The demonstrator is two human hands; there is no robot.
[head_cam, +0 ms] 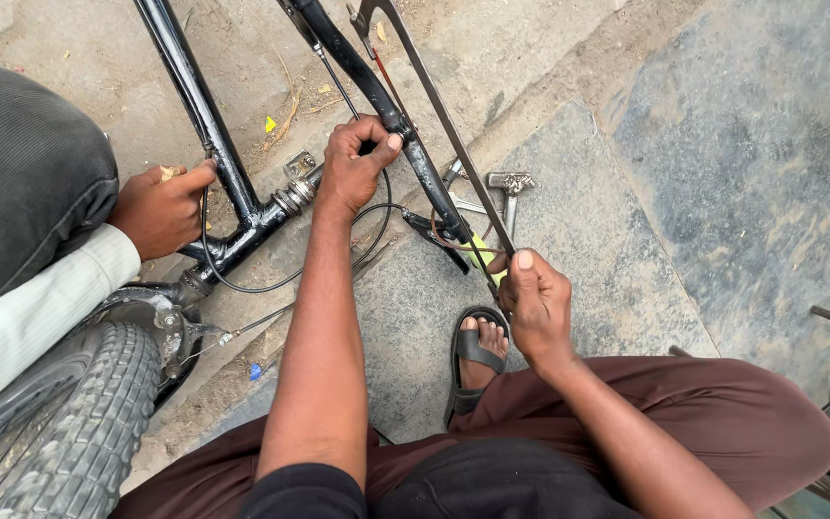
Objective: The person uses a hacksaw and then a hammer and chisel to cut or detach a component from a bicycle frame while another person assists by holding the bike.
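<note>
right hand point(537, 306) closed around the hacksaw point(439, 115) handle, just above a sandalled foot point(478, 348). left hand point(355, 165) fingers wrapped round the black bike frame tube point(377, 91). saw blade sits against that tube. further left, a co-worker's hand point(160, 207) grips another frame tube point(199, 101) above the tyre point(79, 423). no containers visible.

Open paving point(722, 173) lies free to the right of the hacksaw point(444, 120). To the left, bicycle frame tubes point(204, 106), a looping cable point(242, 286), the tyre point(79, 423) and another person's hand point(163, 207) crowd the way; loose tools point(509, 187) block the ground beyond the saw
</note>
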